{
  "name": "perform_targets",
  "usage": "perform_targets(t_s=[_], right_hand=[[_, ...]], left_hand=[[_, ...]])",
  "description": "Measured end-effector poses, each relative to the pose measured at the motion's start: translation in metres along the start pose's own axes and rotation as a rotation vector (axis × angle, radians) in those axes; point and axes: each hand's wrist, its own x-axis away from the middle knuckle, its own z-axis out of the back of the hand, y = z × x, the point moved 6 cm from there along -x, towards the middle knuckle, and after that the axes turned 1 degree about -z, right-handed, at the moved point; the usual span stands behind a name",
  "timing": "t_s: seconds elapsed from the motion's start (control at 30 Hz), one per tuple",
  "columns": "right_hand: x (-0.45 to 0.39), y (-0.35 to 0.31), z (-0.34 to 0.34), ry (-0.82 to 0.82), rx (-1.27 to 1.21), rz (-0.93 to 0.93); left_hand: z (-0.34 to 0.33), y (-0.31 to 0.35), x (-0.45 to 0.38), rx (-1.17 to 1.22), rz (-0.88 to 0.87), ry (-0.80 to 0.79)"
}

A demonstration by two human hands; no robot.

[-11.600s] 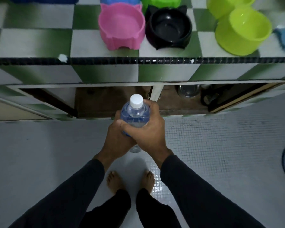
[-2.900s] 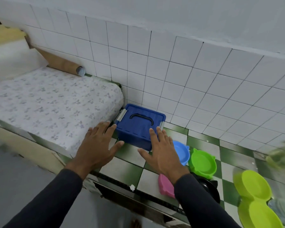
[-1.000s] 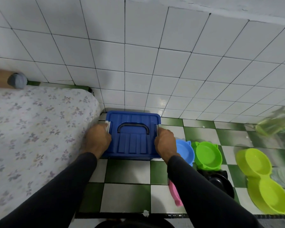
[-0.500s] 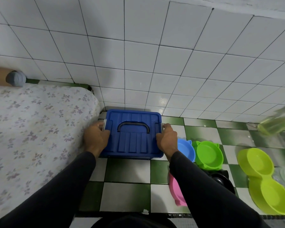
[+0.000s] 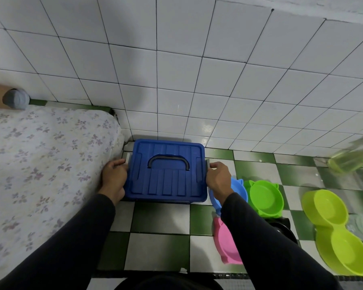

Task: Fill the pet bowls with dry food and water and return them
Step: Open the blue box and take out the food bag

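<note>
**Both hands on the latches of the blue box**

White wall tiles fill the top of my view, and below them runs a green-and-white checked worktop [image 5: 159,218] with a flowered mattress [image 5: 40,164] butting up on the left. Against the wall sits a blue lidded box [image 5: 166,170] with a dark carry handle [image 5: 168,162], presumably the dry food store. My left hand [image 5: 113,181] is curled at its left side, fingers [image 5: 118,163] hooked at a pale latch [image 5: 127,158]; my right hand [image 5: 218,177] mirrors that, its fingers clenched at the other latch [image 5: 208,163]. I judge I'm unclipping the lid, not lifting the box.

The bowls wait to the right: a blue bowl [image 5: 238,190] partly under my right wrist, a green bowl [image 5: 264,197] beside it, a pink bowl [image 5: 226,243] nearer the edge, a black bowl [image 5: 283,229] and a lime double bowl [image 5: 333,229]. The ones whose insides I can see look empty.

Risks now: if one latch frees before the other, the lid could jerk and tip the box. My right forearm hangs just over the blue and pink bowls, so a sudden pull could knock them, and the pink one sits close to the worktop's front edge.

What I can't read: the box contents, the latch positions under my fingers, most of the black bowl behind my sleeve, and a blurred greenish thing [image 5: 350,162] at far right. No water bottle shows.
</note>
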Motion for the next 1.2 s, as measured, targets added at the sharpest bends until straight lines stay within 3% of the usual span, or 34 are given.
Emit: perform_targets(t_s=[0.13,0.27,0.37,0.6,0.87,1.1,1.2], right_hand=[[0.007,-0.014,0.002,0.092,0.221,0.212],[0.018,-0.028,0.000,0.161,0.400,0.374],[0.026,-0.030,-0.013,0.017,0.435,0.368],[0.018,-0.034,-0.015,0.047,0.580,0.335],[0.015,-0.032,-0.015,0.016,0.589,0.294],[0.031,-0.054,0.002,0.197,0.216,0.411],[0.039,-0.067,-0.004,0.161,0.090,0.412]], left_hand=[[0.006,0.011,0.009,-0.243,-0.185,0.084],[-0.002,0.034,0.033,-0.574,-0.568,0.114],[-0.014,0.041,0.045,-0.783,-0.744,0.063],[-0.017,0.047,0.047,-0.900,-0.655,-0.007],[-0.019,0.054,0.051,-0.841,-0.598,-0.029],[-0.007,0.082,0.058,-0.703,-0.655,0.061],[0.007,0.103,0.056,-0.748,-0.751,0.100]])
